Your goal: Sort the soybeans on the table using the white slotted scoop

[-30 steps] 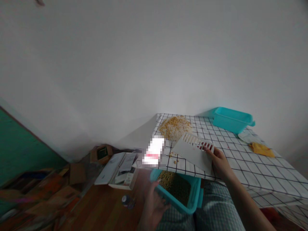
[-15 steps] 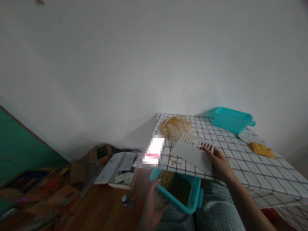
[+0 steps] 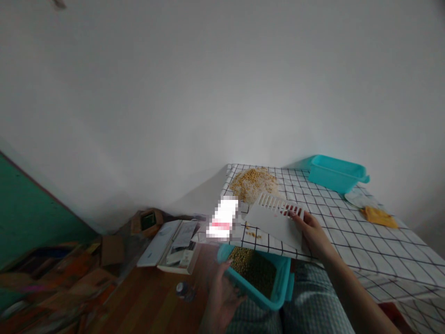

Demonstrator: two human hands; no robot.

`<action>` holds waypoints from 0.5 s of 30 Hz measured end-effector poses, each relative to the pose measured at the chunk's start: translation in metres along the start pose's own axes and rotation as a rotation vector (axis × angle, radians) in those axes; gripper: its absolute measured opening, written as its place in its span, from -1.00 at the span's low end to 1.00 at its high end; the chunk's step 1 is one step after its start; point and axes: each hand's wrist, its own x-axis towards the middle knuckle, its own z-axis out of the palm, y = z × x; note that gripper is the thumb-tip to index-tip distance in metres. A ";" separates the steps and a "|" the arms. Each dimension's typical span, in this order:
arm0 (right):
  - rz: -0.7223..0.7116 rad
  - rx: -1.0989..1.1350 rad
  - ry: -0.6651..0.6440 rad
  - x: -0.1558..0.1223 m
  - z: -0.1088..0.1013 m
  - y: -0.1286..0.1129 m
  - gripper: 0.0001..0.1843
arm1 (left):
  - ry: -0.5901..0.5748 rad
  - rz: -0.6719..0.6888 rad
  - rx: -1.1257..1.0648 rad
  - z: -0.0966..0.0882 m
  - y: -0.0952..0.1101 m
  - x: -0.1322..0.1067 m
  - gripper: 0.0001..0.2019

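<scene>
My right hand (image 3: 313,232) grips the slotted end of a white plastic scraper (image 3: 271,218) that lies tilted on the checked tablecloth (image 3: 347,236). A few loose soybeans (image 3: 253,233) lie just left of the scraper's edge. Below the table edge, over my lap, my left hand (image 3: 222,297) holds a teal bin (image 3: 278,297) with soybeans (image 3: 252,266) in it. A pile of soybeans mixed with rice (image 3: 253,183) sits at the table's far left corner.
A second teal bin (image 3: 335,172) stands at the back of the table, with a yellow cloth (image 3: 378,216) and a white packet (image 3: 358,198) to its right. An open white box (image 3: 170,248), cardboard boxes (image 3: 111,250) and a small bottle (image 3: 182,290) lie on the wooden floor.
The scraper and my right hand have slid slightly left toward the table edge, pushing the loose soybeans along. The left hand and the bin stay in place.
</scene>
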 end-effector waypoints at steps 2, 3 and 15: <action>-0.006 -0.008 -0.028 -0.001 0.002 -0.003 -0.64 | -0.004 0.001 -0.006 -0.001 0.000 0.002 -0.47; -0.007 -0.011 -0.036 -0.001 0.003 -0.004 -0.64 | -0.003 -0.002 -0.009 -0.002 0.000 0.003 -0.47; 0.021 -0.020 -0.072 -0.002 0.007 -0.008 -0.65 | -0.005 -0.005 -0.025 0.000 0.001 0.002 -0.48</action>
